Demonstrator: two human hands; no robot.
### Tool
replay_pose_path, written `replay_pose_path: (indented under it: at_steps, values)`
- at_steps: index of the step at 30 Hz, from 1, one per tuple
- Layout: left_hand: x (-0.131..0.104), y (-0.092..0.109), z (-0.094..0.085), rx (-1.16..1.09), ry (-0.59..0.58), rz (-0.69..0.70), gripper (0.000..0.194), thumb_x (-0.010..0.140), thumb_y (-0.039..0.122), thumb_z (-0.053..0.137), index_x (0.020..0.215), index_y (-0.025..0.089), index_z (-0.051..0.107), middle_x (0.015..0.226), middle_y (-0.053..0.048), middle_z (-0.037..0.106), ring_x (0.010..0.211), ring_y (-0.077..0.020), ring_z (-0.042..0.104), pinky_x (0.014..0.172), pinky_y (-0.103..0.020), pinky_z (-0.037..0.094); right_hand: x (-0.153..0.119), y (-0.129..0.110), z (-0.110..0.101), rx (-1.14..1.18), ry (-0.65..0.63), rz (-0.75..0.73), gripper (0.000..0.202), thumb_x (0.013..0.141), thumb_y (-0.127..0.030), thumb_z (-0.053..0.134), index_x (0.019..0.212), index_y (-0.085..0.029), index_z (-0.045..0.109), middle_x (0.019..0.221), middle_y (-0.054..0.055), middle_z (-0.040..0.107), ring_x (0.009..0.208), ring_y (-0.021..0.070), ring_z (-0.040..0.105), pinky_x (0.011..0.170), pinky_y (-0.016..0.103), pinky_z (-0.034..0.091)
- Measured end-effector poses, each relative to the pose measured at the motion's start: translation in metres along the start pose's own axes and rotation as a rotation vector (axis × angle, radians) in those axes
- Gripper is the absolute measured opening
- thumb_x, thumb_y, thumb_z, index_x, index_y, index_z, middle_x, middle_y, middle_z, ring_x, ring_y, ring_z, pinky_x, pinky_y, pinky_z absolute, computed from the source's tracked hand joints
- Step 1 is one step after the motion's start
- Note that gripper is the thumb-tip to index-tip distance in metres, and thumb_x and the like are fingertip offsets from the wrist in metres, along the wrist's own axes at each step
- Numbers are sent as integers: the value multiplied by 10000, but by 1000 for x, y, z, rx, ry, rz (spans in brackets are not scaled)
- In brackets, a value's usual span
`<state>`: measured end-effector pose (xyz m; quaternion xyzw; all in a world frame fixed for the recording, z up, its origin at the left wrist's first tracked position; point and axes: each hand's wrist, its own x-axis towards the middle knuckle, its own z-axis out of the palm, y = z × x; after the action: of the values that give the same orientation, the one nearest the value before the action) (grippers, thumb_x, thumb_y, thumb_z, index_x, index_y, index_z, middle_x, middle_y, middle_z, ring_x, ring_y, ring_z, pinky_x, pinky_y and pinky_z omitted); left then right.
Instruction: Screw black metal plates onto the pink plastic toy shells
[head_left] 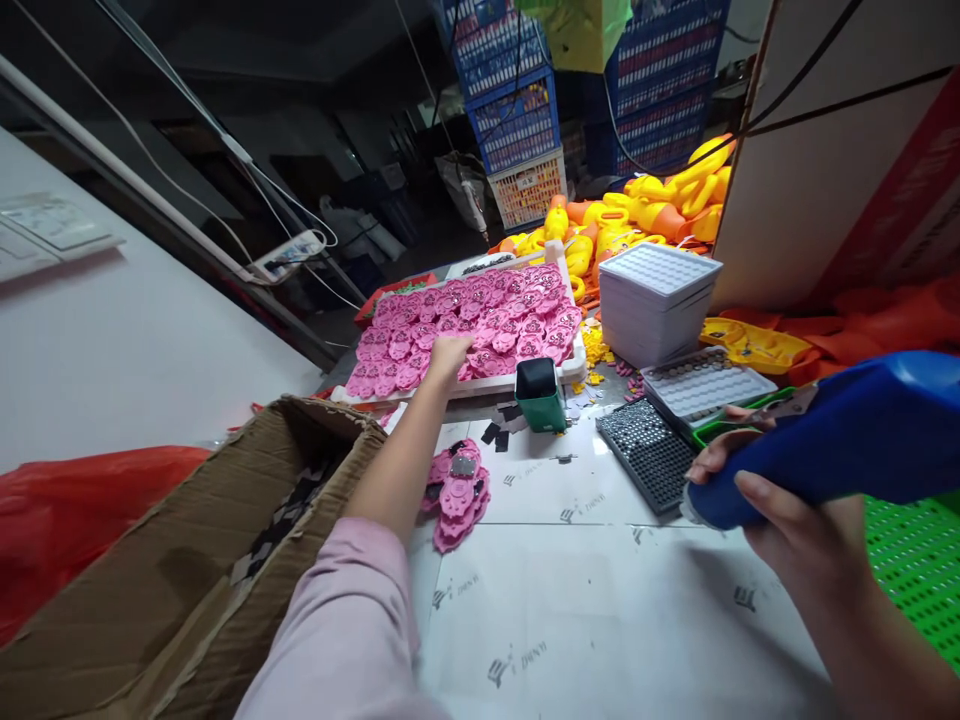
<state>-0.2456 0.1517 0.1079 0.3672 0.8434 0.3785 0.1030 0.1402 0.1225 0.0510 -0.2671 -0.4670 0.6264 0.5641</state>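
- The left hand (448, 357) is reaching into the white tray (574, 368), fingers closing on pink pieces (480, 320).
- The right hand (787, 520) is gripping a blue tool (847, 440), well apart.
- A cardboard box (187, 560) is holding dark pieces.

tray (577, 368) behind cup (540, 395), box (187, 560) left.

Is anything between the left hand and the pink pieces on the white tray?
Nothing visible. The left hand already rests on the pink pieces at the near edge of the white tray; the green container stands to its right, clear of the arm.
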Motion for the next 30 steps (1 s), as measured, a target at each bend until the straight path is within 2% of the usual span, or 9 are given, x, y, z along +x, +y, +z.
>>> replay_pose_path:
  at_steps: [3,6,10,12,16,20,23,26,30]
  values:
    - [4,21,-25,-11,21,61,269,922,338,584,1078,120,609,1023,-66,637,857,-165,629,742,-334,547,-1,-1,1,22,4,16,483,584,-371,812,994,-238,595,671,8,634,599,192,619,570,340,549]
    - [12,60,-47,-42,77,175,194,836,223,628,701,85,612,621,-2,548,577,-88,503,538,-196,401,-2,-3,2,38,10,23,465,574,-348,818,967,-236,595,668,18,635,591,198,617,560,343,547]
    - [10,111,-63,-145,92,356,129,716,171,637,613,119,581,531,30,491,491,-53,390,493,-183,296,-3,-5,4,38,14,24,484,567,-318,815,982,-226,586,651,19,643,579,198,619,562,340,541]
    - [-2,121,-63,-200,2,441,129,705,200,628,606,127,590,519,23,497,465,-58,370,480,-202,280,-2,-6,5,41,26,13,488,558,-315,813,974,-230,573,654,11,648,583,194,624,573,336,540]
    - [-49,103,-51,-145,-223,471,185,716,286,638,621,129,624,509,24,490,455,-69,382,493,-218,307,-2,-9,4,52,38,13,501,550,-330,808,974,-235,560,654,1,652,578,190,624,584,337,538]
    - [-111,63,-30,84,-664,418,268,782,376,622,687,129,664,588,-10,590,531,-108,506,514,-219,351,-2,-13,2,55,33,13,461,561,-306,805,955,-237,575,664,1,650,600,191,618,588,333,529]
    - [-151,39,-12,222,-840,438,284,861,360,557,729,142,681,691,-26,669,644,-135,594,583,-220,400,-2,-14,1,53,10,14,467,568,-301,805,980,-248,592,647,-2,648,595,195,615,597,339,524]
    - [-176,20,4,422,-880,501,238,873,282,550,755,149,709,744,-35,699,692,-151,610,626,-231,402,-2,-14,0,45,7,1,471,566,-315,813,987,-261,609,638,-4,650,575,201,612,595,356,521]
    - [-189,2,20,498,-869,524,180,833,210,585,752,150,734,743,-55,706,685,-171,602,611,-250,381,-2,-12,1,31,7,12,454,552,-323,831,953,-267,625,661,6,657,591,205,617,605,372,521]
